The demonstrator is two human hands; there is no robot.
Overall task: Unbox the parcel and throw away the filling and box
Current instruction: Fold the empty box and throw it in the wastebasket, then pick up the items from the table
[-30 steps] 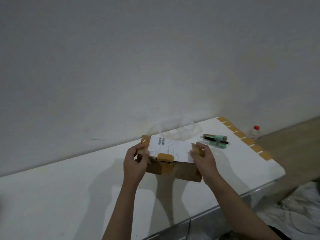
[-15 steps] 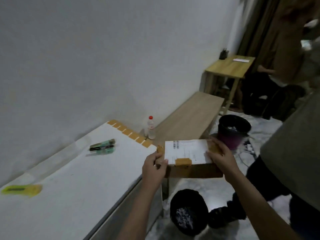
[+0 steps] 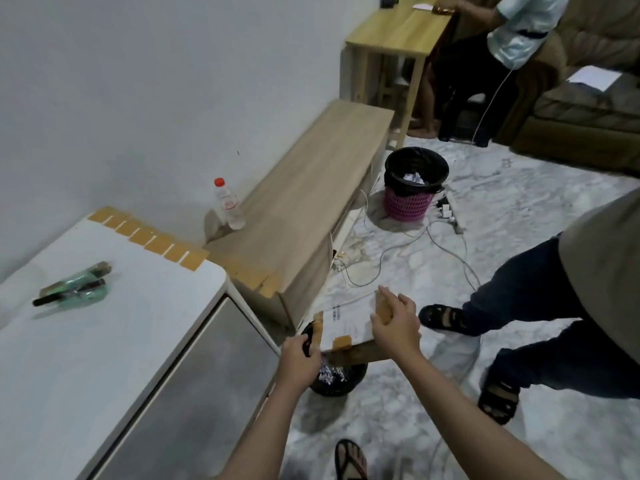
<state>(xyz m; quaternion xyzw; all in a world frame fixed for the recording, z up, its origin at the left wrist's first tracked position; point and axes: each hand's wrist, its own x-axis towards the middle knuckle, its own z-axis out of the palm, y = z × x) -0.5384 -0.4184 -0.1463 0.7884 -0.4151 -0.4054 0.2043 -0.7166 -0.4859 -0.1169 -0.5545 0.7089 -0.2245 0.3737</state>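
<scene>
The brown cardboard box (image 3: 349, 327), with a white shipping label on top, hangs in the air right over a black-lined bin (image 3: 334, 377) on the floor. My left hand (image 3: 299, 355) grips the box's left end. My right hand (image 3: 394, 323) grips its right end flap. Shredded white paper filling (image 3: 330, 374) shows inside the bin under the box. The wrapped items from the parcel (image 3: 74, 287) lie on the white table (image 3: 104, 341) to the left.
A second, pink bin with a black liner (image 3: 414, 183) stands farther off by a low wooden bench (image 3: 304, 199) that bears a water bottle (image 3: 228, 204). Cables (image 3: 415, 244) trail over the marble floor. Another person's legs (image 3: 519, 306) stand close on the right. Someone sits at a wooden desk (image 3: 398, 29).
Both hands have carried the box off the white table to the right and down, until it hangs over the black bin. The view has swung right and downward.
</scene>
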